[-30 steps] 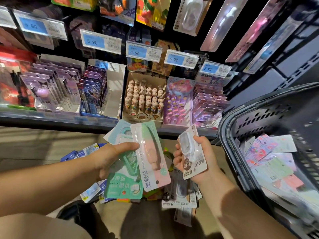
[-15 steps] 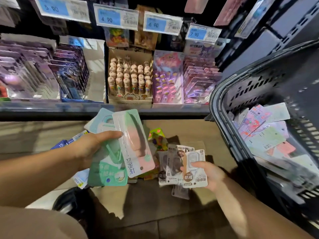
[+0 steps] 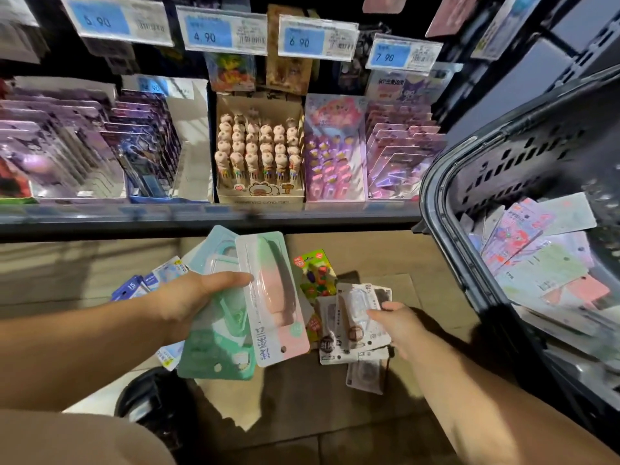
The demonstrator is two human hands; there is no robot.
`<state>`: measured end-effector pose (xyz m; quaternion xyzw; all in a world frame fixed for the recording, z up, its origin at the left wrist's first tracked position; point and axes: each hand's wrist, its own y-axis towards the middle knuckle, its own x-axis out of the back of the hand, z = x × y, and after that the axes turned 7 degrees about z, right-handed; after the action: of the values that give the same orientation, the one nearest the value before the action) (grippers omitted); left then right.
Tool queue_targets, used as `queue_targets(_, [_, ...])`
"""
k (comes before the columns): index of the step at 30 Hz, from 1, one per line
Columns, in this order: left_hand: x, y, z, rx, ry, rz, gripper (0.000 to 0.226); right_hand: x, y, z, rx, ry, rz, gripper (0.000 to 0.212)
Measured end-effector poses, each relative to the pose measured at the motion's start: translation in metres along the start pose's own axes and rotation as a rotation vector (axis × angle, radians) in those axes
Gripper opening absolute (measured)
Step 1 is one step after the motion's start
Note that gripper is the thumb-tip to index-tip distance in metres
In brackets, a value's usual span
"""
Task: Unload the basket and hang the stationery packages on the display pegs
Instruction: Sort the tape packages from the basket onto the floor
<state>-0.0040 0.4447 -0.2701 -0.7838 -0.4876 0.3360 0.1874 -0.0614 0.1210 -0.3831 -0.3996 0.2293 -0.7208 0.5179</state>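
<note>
The basket (image 3: 431,196) stands at the right, tipped toward me, with many flat carded packages (image 3: 536,263) inside. A loose floor pile (image 3: 315,280) lies below the shelf. The left hand (image 3: 188,303) grips a fan of packs, its thumb across the pink-and-green pack (image 3: 275,297), which lies over a teal pack (image 3: 214,354). The right hand (image 3: 399,325) rests on a white blister pack (image 3: 352,323) on the pile; I cannot tell whether it grips. I judge these light, with stiff card and slick bubbles likely to slide. Pinch the card edges, leaving the hang hole (image 3: 283,349) free.
</note>
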Motion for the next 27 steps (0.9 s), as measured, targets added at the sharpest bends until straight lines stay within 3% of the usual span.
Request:
queue_targets(3, [0.0, 0.003, 0.001, 0.047, -0.019, -0.003, 0.061, -0.011, 0.001, 0.004, -0.007, -0.217, -0.076, 0.059])
queue_targets(5, [-0.002, 0.005, 0.0, 0.069, -0.012, -0.001, 0.052, -0.02, -0.008, 0.015, 0.076, -0.301, -0.144, 0.056])
queue_targets(7, [-0.004, 0.006, 0.0, 0.076, -0.011, 0.001, 0.049, -0.03, -0.025, 0.031, 0.196, -0.236, -0.118, 0.044])
queue_targets(11, [-0.009, 0.007, -0.001, 0.065, -0.026, 0.026, 0.045, -0.057, -0.086, 0.066, 0.367, 0.053, 0.229, 0.018])
queue_targets(13, [-0.011, 0.006, -0.001, 0.051, -0.037, 0.035, 0.045, -0.068, -0.108, 0.077, 0.402, 0.048, 0.406, 0.023])
queue_targets(15, [-0.011, 0.004, -0.002, 0.038, -0.036, 0.06, 0.041, -0.076, -0.117, 0.078, 0.416, -0.061, 0.47, 0.041])
queue_targets(18, [-0.009, 0.002, -0.001, 0.026, -0.02, 0.069, 0.045, -0.083, -0.118, 0.077, 0.435, -0.22, 0.401, 0.051])
queue_targets(23, [-0.005, 0.001, 0.0, -0.008, -0.001, 0.067, 0.05, -0.085, -0.109, 0.074, 0.421, -0.066, 0.396, 0.041])
queue_targets(27, [0.007, 0.005, 0.0, -0.047, -0.035, 0.023, 0.048, -0.073, -0.1, 0.07, 0.415, -0.064, 0.296, 0.037])
